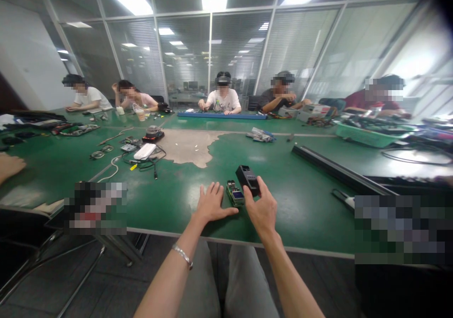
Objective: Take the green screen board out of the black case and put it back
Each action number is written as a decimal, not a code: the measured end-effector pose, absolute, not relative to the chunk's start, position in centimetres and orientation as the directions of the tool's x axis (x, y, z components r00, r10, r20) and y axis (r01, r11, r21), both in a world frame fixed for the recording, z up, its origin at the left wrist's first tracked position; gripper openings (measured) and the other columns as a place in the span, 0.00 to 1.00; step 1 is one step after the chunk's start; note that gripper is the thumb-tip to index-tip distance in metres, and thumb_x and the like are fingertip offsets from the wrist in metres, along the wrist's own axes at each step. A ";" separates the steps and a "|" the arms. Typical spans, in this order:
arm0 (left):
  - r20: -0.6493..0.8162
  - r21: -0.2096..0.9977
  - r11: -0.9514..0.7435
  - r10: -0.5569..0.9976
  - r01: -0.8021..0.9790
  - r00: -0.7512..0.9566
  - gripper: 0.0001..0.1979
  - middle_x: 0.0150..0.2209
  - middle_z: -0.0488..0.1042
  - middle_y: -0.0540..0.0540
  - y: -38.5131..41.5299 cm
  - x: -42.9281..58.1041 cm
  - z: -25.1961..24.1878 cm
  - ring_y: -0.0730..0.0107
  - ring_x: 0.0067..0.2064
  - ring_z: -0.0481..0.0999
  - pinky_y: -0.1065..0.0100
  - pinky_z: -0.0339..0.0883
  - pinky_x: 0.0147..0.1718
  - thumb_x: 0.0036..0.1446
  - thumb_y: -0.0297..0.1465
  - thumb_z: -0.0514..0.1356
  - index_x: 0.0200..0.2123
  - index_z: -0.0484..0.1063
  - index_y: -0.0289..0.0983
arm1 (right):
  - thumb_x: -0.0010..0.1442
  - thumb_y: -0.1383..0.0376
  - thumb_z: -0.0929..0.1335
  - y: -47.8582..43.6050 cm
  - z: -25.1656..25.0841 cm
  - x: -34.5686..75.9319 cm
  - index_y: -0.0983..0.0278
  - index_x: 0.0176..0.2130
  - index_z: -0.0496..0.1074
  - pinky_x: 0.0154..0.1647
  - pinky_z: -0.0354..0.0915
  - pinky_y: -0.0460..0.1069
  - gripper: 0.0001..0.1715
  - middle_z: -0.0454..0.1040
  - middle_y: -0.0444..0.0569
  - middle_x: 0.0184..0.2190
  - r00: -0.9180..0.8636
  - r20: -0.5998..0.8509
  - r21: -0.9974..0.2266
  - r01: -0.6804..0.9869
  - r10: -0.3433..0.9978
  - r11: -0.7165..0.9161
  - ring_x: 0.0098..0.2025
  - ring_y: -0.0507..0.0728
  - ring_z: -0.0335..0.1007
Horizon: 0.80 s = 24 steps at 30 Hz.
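Note:
My right hand (261, 207) grips a small black box-shaped device (248, 179) and holds it tilted just above the green table (304, 205). Beside it a small green circuit board (235, 193) lies flat on the table. My left hand (211, 202) rests palm down with fingers spread, its thumb stretched toward the board's near edge. A silver bracelet (183, 255) sits on my left wrist.
A white device with black cables (145, 152) lies to the far left, a long black bar (336, 169) to the right, a green basket (368, 136) beyond it. A long blue strip (222, 115) lies at the far edge. Several people sit around the table.

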<state>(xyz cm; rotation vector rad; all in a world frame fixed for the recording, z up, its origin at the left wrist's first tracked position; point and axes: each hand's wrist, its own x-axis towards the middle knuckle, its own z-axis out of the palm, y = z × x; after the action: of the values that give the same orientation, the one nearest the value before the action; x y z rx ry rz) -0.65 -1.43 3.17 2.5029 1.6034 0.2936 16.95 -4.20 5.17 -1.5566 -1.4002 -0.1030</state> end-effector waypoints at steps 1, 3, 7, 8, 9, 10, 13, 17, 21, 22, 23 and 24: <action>0.088 0.235 -0.416 0.909 0.879 0.407 0.53 0.70 0.45 0.38 -1.4 -0.7 3.2 0.48 0.71 0.40 0.39 0.31 0.65 0.51 0.68 0.42 0.68 0.49 0.37 | 0.62 0.52 0.65 -4.2 5.1 17.5 0.68 0.63 0.62 0.57 0.64 0.59 0.36 0.71 0.60 0.57 0.337 0.628 -0.595 0.789 0.701 0.154 0.55 0.65 0.69; 0.100 0.232 -0.415 0.910 0.880 0.403 0.53 0.70 0.46 0.38 -1.4 -0.7 3.2 0.48 0.71 0.41 0.39 0.32 0.65 0.51 0.68 0.40 0.68 0.49 0.36 | 0.61 0.52 0.65 -4.0 4.6 18.5 0.69 0.62 0.62 0.56 0.64 0.59 0.36 0.71 0.62 0.56 0.353 0.612 -0.596 0.794 0.708 0.119 0.54 0.65 0.70; 0.107 0.222 -0.407 0.913 0.886 0.393 0.50 0.70 0.47 0.40 -1.4 -0.6 3.1 0.50 0.70 0.43 0.40 0.33 0.65 0.54 0.67 0.39 0.68 0.51 0.38 | 0.61 0.52 0.65 -3.8 2.8 19.8 0.71 0.61 0.64 0.57 0.64 0.60 0.36 0.71 0.64 0.55 0.351 0.584 -0.587 0.805 0.732 0.083 0.55 0.66 0.70; 0.109 0.220 -0.406 0.914 0.887 0.391 0.49 0.70 0.48 0.40 -1.4 -0.6 3.1 0.50 0.70 0.43 0.41 0.33 0.65 0.54 0.66 0.39 0.67 0.51 0.39 | 0.61 0.52 0.64 -3.7 2.3 19.9 0.71 0.61 0.64 0.57 0.64 0.60 0.36 0.71 0.64 0.56 0.341 0.583 -0.584 0.807 0.737 0.088 0.55 0.66 0.70; 0.111 0.217 -0.405 0.914 0.888 0.390 0.48 0.70 0.48 0.40 -1.4 -0.6 3.0 0.50 0.70 0.43 0.41 0.34 0.65 0.55 0.66 0.39 0.67 0.51 0.39 | 0.61 0.52 0.64 -3.7 1.9 20.0 0.72 0.61 0.63 0.57 0.64 0.60 0.36 0.71 0.65 0.56 0.329 0.584 -0.580 0.809 0.742 0.098 0.56 0.66 0.69; 0.114 0.214 -0.405 0.914 0.889 0.389 0.48 0.70 0.48 0.40 -1.4 -0.6 3.0 0.50 0.70 0.43 0.41 0.34 0.65 0.55 0.66 0.39 0.67 0.51 0.39 | 0.61 0.52 0.64 -3.6 1.5 20.0 0.72 0.61 0.63 0.57 0.64 0.60 0.36 0.71 0.65 0.56 0.314 0.588 -0.575 0.811 0.746 0.111 0.56 0.66 0.69; 0.122 0.204 -0.401 0.915 0.893 0.383 0.48 0.70 0.48 0.40 -1.4 -0.5 2.9 0.50 0.70 0.44 0.42 0.34 0.65 0.56 0.65 0.39 0.67 0.52 0.38 | 0.62 0.53 0.64 -3.4 0.6 20.1 0.72 0.61 0.63 0.57 0.64 0.60 0.36 0.71 0.65 0.55 0.277 0.605 -0.557 0.817 0.747 0.149 0.56 0.66 0.69; 0.115 0.198 -0.396 0.918 0.897 0.380 0.48 0.70 0.48 0.40 -1.4 -0.5 2.8 0.51 0.70 0.44 0.42 0.34 0.66 0.56 0.65 0.39 0.68 0.51 0.38 | 0.62 0.55 0.64 -3.2 -0.1 20.2 0.73 0.61 0.63 0.56 0.64 0.60 0.34 0.71 0.66 0.54 0.244 0.605 -0.538 0.827 0.758 0.163 0.55 0.66 0.69; 0.109 0.194 -0.394 0.919 0.898 0.379 0.48 0.70 0.48 0.41 -1.3 -0.4 2.8 0.51 0.70 0.43 0.43 0.33 0.66 0.56 0.65 0.39 0.68 0.51 0.38 | 0.62 0.57 0.63 -3.1 -0.4 20.3 0.73 0.60 0.63 0.57 0.64 0.60 0.33 0.71 0.65 0.54 0.227 0.597 -0.528 0.833 0.770 0.164 0.55 0.65 0.67; 0.110 0.193 -0.394 0.919 0.899 0.379 0.47 0.70 0.48 0.41 -1.3 -0.4 2.8 0.51 0.70 0.43 0.43 0.33 0.66 0.56 0.65 0.39 0.68 0.51 0.38 | 0.62 0.57 0.63 -3.1 -0.4 20.3 0.73 0.60 0.63 0.57 0.64 0.60 0.33 0.71 0.65 0.54 0.229 0.595 -0.530 0.832 0.771 0.162 0.55 0.65 0.67; 0.110 0.192 -0.394 0.919 0.899 0.379 0.47 0.70 0.48 0.41 -1.3 -0.4 2.8 0.51 0.70 0.43 0.42 0.33 0.66 0.56 0.65 0.39 0.68 0.51 0.38 | 0.61 0.57 0.64 -3.0 -0.5 20.4 0.73 0.60 0.63 0.57 0.63 0.60 0.33 0.71 0.65 0.54 0.231 0.594 -0.532 0.832 0.771 0.160 0.55 0.65 0.67; 0.109 0.191 -0.394 0.919 0.899 0.380 0.47 0.70 0.48 0.41 -1.2 -0.4 2.8 0.50 0.70 0.43 0.42 0.33 0.66 0.56 0.65 0.39 0.68 0.51 0.38 | 0.61 0.56 0.64 -3.0 -0.5 20.4 0.73 0.60 0.63 0.58 0.63 0.60 0.34 0.71 0.65 0.54 0.234 0.595 -0.533 0.831 0.769 0.159 0.56 0.65 0.66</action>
<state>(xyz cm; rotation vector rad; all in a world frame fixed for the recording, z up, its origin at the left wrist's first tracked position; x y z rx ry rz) -0.38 -1.25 2.77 2.5250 1.6694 0.3004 20.37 -3.04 -0.51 -1.6053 -1.5311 -0.0867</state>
